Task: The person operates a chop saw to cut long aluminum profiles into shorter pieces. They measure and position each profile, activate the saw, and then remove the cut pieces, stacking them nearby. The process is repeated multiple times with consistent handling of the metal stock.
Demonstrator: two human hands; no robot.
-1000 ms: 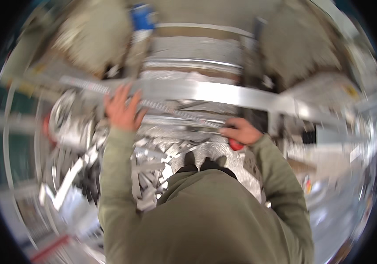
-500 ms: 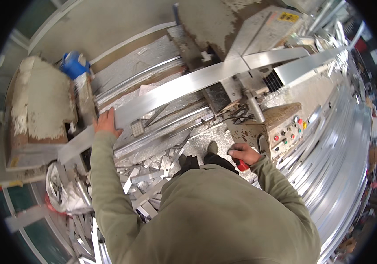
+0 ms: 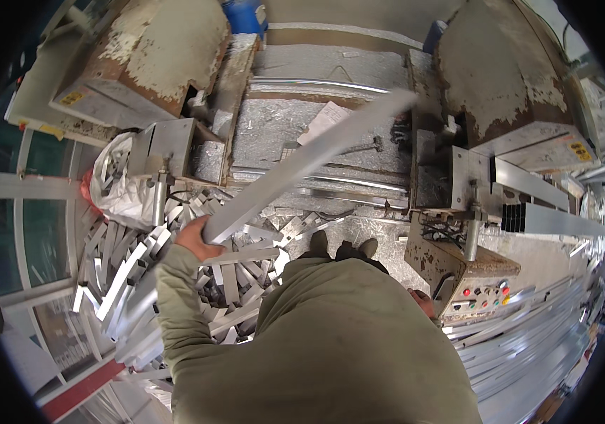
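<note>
My left hand (image 3: 200, 242) is closed around the near end of a long silver metal bar (image 3: 292, 166). The bar slants up and away to the right over the saw's bed, its far end blurred close to the right housing. Low on my right side, my right hand (image 3: 423, 302) is beside the rusty control box (image 3: 458, 261) with its coloured buttons. Its fingers look curled, but my sleeve and torso hide much of it, and whatever it holds does not show.
Worn saw housings stand at left (image 3: 154, 63) and right (image 3: 500, 78). Metal offcuts (image 3: 228, 283) are heaped below my left hand, beside a white sack (image 3: 122, 180). A bundled profile (image 3: 557, 219) juts out at right, above stacked long profiles (image 3: 529, 353).
My view has turned left. The bar has come off the right clamp and swung toward me in my left hand. My right hand's red object is now out of sight.
</note>
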